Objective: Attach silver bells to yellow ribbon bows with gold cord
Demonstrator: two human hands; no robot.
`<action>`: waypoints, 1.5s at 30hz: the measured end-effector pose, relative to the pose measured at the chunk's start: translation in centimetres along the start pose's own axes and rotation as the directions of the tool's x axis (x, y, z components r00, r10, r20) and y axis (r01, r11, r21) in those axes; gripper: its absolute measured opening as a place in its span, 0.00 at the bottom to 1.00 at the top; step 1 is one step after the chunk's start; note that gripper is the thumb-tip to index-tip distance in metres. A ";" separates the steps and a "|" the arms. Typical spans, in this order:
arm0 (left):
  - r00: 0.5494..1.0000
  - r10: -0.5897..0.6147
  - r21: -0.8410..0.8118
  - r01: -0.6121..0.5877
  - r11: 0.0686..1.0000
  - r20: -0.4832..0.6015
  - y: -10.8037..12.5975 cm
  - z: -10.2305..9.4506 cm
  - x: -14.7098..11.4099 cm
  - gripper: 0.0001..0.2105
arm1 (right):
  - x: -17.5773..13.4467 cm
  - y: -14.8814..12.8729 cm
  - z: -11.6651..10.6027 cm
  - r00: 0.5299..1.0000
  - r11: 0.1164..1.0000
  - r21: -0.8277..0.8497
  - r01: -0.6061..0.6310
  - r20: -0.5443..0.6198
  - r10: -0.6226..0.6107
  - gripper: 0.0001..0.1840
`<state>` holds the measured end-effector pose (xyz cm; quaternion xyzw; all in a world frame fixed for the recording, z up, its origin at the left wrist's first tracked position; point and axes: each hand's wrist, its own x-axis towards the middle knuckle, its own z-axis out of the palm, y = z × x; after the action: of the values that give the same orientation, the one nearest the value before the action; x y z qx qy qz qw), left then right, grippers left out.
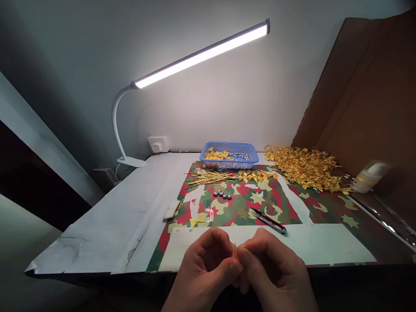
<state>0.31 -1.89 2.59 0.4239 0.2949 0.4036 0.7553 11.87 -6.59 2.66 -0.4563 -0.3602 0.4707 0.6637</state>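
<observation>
My left hand (211, 268) and my right hand (273, 268) meet at the front edge of the table, their fingertips almost touching. A thin, needle-like piece (234, 249) stands upright between the left thumb and forefinger. The right thumb and forefinger are pinched together beside it; whatever lies between them is too small to make out. Just beyond the hands, thread snips (268, 221) lie on the patterned mat. Several small silver bells (222, 195) sit further back, and a yellow ribbon piece (196, 221) lies to the left.
Behind are a bundle of gold stems (209, 177), a row of yellow ribbon bows (256, 176) and a blue basket (229, 164). A heap of gold pieces (302, 167) and a pump bottle (369, 177) stand right, by a cardboard panel (367, 95). A lamp (201, 54) hangs above.
</observation>
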 end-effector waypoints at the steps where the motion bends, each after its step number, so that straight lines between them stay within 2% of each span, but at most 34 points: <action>1: 1.000 0.003 -0.010 -0.003 1.000 -0.002 0.0 0.0 0.0 0.15 | 0.0 0.1 -0.1 1.000 1.000 0.007 0.015 0.011 -0.015 0.18; 5: 1.000 0.009 -0.020 -0.009 1.000 0.006 -0.2 -0.2 0.0 0.16 | 0.3 0.4 -0.4 0.998 0.998 0.040 0.039 0.051 -0.041 0.16; 13: 1.000 0.018 0.067 -0.019 0.998 0.017 0.1 -0.1 -0.3 0.14 | 1.2 0.3 -1.2 0.976 0.991 0.105 -0.077 0.209 0.054 0.17; 15: 0.992 0.121 0.161 -0.115 0.980 -0.023 0.3 -0.1 -0.5 0.13 | 1.3 0.5 -1.4 0.971 0.993 0.075 -0.087 0.230 0.068 0.18; 18: 0.931 0.361 0.368 -0.314 0.875 -0.063 0.8 -0.4 -0.7 0.10 | 1.3 0.6 -1.6 0.958 0.994 0.043 -0.101 0.274 0.085 0.21; 20: 0.898 0.441 0.455 -0.391 0.800 -0.004 1.1 -0.7 -0.6 0.05 | 1.3 0.7 -1.6 0.949 0.991 0.051 -0.122 0.298 0.101 0.22; 24: 0.880 0.450 0.496 -0.461 0.735 0.150 1.4 -1.4 -0.3 0.10 | 1.4 0.8 -1.6 0.938 0.984 0.080 -0.159 0.324 0.125 0.20; 29: 0.794 0.535 0.566 -0.592 0.574 0.288 1.2 -1.6 -0.1 0.14 | 1.6 0.8 -1.8 0.922 0.982 0.028 -0.188 0.351 0.166 0.22; 37: 0.764 0.575 0.650 -0.601 0.465 0.294 1.1 -1.2 -0.3 0.12 | 1.5 0.9 -1.9 0.920 0.987 0.042 -0.158 0.369 0.132 0.24; 40: 0.777 0.575 0.654 -0.577 0.489 0.255 0.9 -1.0 -0.5 0.12 | 1.5 1.2 -2.0 0.921 0.988 0.049 -0.149 0.369 0.121 0.23; 43: 0.812 0.562 0.656 -0.511 0.555 0.156 0.8 -0.9 -0.8 0.11 | 1.5 1.2 -2.1 0.924 0.987 0.041 -0.154 0.360 0.129 0.23; 45: 0.828 0.545 0.637 -0.491 0.595 0.129 0.8 -1.0 -0.9 0.14 | 1.5 1.2 -2.0 0.926 0.987 0.035 -0.155 0.354 0.133 0.24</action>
<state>-1.22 -1.98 2.91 0.7077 0.3086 0.4947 0.3990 13.78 -5.55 0.91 -0.3695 -0.4234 0.6028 0.5665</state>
